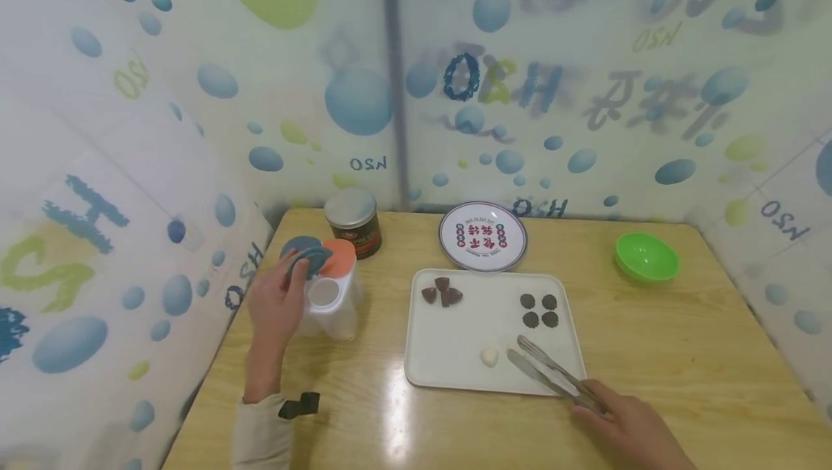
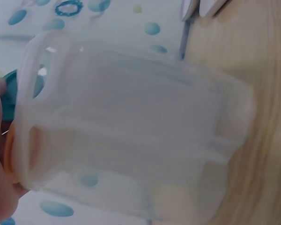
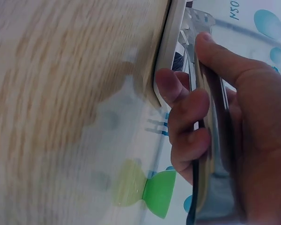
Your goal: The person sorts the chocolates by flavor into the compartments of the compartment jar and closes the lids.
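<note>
My left hand [image 1: 276, 307] pinches a teal lid [image 1: 312, 259] over a translucent white container [image 1: 341, 318] at the left of the table. One round opening of the container is uncovered; an orange lid [image 1: 340, 258] and a blue lid [image 1: 299, 242] are beside it. In the left wrist view, the container [image 2: 131, 108] fills most of the picture. My right hand [image 1: 630, 419] grips metal tongs [image 1: 549, 372], their spread tips over a white tray [image 1: 455, 340]. Near those tips lies a small white piece [image 1: 490, 357]. The tray also bears dark brown pieces [image 1: 445, 292] and several black discs [image 1: 549, 319].
Behind the tray stands a white plate [image 1: 482, 257] with red lettering. A dark tin [image 1: 364, 235] with a silver top is behind the container. Toward the back right sits a green bowl [image 1: 646, 257]. Patterned walls [image 1: 364, 102] border the wooden table [image 1: 682, 354].
</note>
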Demonstrator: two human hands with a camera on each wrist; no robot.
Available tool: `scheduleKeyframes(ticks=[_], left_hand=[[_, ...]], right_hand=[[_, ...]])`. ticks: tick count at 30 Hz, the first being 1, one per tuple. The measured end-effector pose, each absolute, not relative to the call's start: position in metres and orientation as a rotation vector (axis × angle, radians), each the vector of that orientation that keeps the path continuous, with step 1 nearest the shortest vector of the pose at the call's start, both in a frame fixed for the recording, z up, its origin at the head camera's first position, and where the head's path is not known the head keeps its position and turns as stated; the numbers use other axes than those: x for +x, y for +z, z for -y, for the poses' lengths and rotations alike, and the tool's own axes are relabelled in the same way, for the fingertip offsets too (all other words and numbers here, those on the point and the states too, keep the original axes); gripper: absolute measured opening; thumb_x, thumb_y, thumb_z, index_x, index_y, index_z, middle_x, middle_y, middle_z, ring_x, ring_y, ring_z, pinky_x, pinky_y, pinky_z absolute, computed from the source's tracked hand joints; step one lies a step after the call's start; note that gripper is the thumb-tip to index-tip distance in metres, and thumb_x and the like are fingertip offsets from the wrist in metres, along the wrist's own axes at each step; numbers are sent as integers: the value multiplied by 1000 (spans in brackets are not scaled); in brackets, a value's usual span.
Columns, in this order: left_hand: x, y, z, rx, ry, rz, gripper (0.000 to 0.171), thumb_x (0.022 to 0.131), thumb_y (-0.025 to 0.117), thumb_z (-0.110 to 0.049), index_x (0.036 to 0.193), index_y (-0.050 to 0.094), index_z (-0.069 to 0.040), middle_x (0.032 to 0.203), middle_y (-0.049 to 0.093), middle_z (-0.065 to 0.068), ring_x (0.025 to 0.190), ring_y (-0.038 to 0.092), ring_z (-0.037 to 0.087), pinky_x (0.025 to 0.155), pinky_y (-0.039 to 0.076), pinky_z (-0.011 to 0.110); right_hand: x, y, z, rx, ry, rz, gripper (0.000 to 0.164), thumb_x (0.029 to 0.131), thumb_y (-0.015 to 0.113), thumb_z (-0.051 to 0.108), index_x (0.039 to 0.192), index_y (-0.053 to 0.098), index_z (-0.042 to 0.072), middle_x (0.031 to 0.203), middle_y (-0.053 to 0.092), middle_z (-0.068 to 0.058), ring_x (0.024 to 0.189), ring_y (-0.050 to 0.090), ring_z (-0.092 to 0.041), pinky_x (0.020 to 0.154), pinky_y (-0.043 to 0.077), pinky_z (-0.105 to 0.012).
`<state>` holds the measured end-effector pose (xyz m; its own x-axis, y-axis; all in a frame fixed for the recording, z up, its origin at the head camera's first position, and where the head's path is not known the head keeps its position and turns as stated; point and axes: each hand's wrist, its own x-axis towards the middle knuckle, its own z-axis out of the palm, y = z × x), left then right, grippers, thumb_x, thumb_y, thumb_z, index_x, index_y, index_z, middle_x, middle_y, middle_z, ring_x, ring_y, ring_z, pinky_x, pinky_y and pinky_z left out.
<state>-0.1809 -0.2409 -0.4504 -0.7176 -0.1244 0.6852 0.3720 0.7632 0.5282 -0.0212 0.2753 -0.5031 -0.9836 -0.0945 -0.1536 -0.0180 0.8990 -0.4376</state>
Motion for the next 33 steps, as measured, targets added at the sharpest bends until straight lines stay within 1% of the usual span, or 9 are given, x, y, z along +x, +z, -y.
scheduleKeyframes(ticks=[2, 4, 5, 7, 10, 12, 18, 25, 33], left_hand=[[-179, -447, 248, -181, -927, 2269, 28, 97, 65, -24, 99, 75, 2, 90, 74, 19, 67, 61, 22, 62, 42, 18], [-178, -441, 257, -181, -1019, 2340, 28, 95, 68, -22, 113, 74, -1, 112, 73, 18, 94, 67, 29, 87, 50, 30], [-177, -439, 261, -178, -1075, 2386, 30, 95, 68, -23, 117, 72, -2, 126, 68, 17, 112, 64, 33, 99, 47, 41], [-179, -436, 268, -179, -1178, 2495, 38, 98, 65, -29, 128, 67, -5, 149, 51, 14, 137, 45, 43, 111, 32, 64], [-180, -436, 276, -113, -1350, 2627, 50, 101, 58, -40, 141, 56, -10, 164, 28, 6, 152, 20, 42, 115, 15, 72], [-181, -438, 279, -70, -1416, 2658, 54, 101, 55, -44, 144, 53, -10, 166, 23, 3, 153, 15, 39, 116, 13, 72], [-182, -445, 279, -51, -1519, 2618, 53, 101, 56, -42, 143, 53, -10, 166, 23, -2, 154, 14, 35, 118, 11, 70], [-186, -448, 275, -53, -1493, 2643, 54, 102, 54, -45, 144, 53, -12, 166, 23, -7, 155, 14, 34, 118, 11, 70], [-187, -447, 274, -43, -1529, 2611, 53, 101, 56, -43, 142, 55, -10, 166, 25, -1, 154, 15, 34, 118, 10, 69]], right_hand=[[-21, -505, -274, -56, -681, -2847, 44, 91, 68, 50, 124, 65, 21, 78, 61, 6, 67, 49, -11, 64, 47, -35], [-21, -508, -272, -30, -688, -2805, 47, 91, 66, 53, 126, 63, 22, 84, 63, 4, 70, 50, -14, 66, 48, -37], [-21, -509, -272, -22, -687, -2793, 47, 91, 65, 54, 126, 63, 22, 85, 63, 3, 70, 49, -15, 65, 47, -37], [-20, -510, -272, -6, -694, -2782, 45, 92, 65, 53, 125, 62, 23, 82, 60, 4, 69, 48, -15, 63, 43, -35], [-19, -510, -272, -4, -684, -2796, 41, 93, 64, 52, 124, 61, 25, 77, 55, 5, 66, 46, -14, 60, 38, -32], [-18, -510, -272, -3, -677, -2811, 41, 93, 63, 52, 124, 61, 25, 73, 52, 6, 64, 45, -13, 60, 37, -31], [-18, -507, -270, 33, -719, -2800, 35, 97, 59, 52, 121, 60, 26, 62, 39, 6, 58, 41, -10, 59, 34, -28], [-18, -506, -270, 69, -780, -2790, 34, 99, 53, 53, 121, 59, 28, 68, 47, 5, 61, 43, -10, 61, 35, -29], [-21, -505, -272, -45, -750, -2944, 20, 98, 62, 43, 113, 60, 31, 66, 43, 12, 61, 40, -3, 58, 33, -26]])
